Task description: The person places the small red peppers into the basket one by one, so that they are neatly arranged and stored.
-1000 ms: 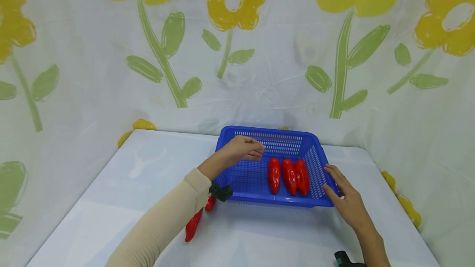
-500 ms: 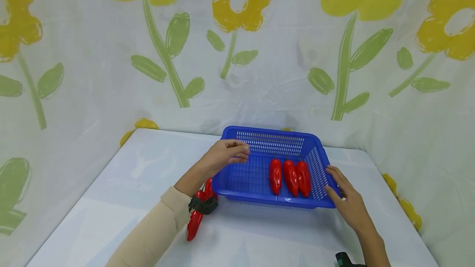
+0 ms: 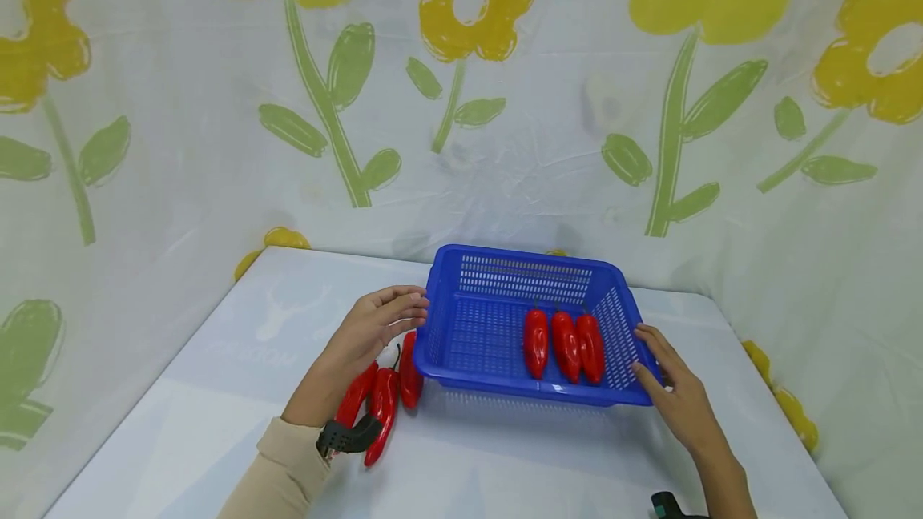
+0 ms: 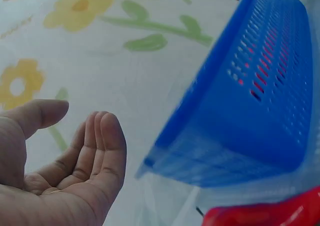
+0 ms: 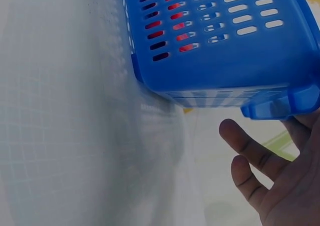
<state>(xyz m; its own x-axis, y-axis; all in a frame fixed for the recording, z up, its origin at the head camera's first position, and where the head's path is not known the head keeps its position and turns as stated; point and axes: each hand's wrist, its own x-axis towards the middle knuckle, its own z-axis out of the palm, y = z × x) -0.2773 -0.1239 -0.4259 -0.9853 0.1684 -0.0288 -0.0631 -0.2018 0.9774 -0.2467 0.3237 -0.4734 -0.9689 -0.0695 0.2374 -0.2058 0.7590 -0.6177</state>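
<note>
Head view: the blue basket (image 3: 505, 385) stands near the back edge of the counter (image 3: 541, 463), three red peppers (image 3: 566, 345) in its right half. Left hand (image 3: 368, 328), thumb and fingers apart, is beside its left end, near three loose peppers (image 3: 385, 397). Right hand (image 3: 679, 399), digits spread, touches the right rim.

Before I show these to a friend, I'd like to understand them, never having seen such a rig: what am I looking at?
No robot here: these are a person's bare left hand and right hand. The wide view is taken from the head; the two close ones, from each wrist. On the pale table sits a blue basket with three red peppers inside; three more peppers lie by its left end. The left hand holds nothing, while the fingers of the right hand touch the basket's right end.
</note>
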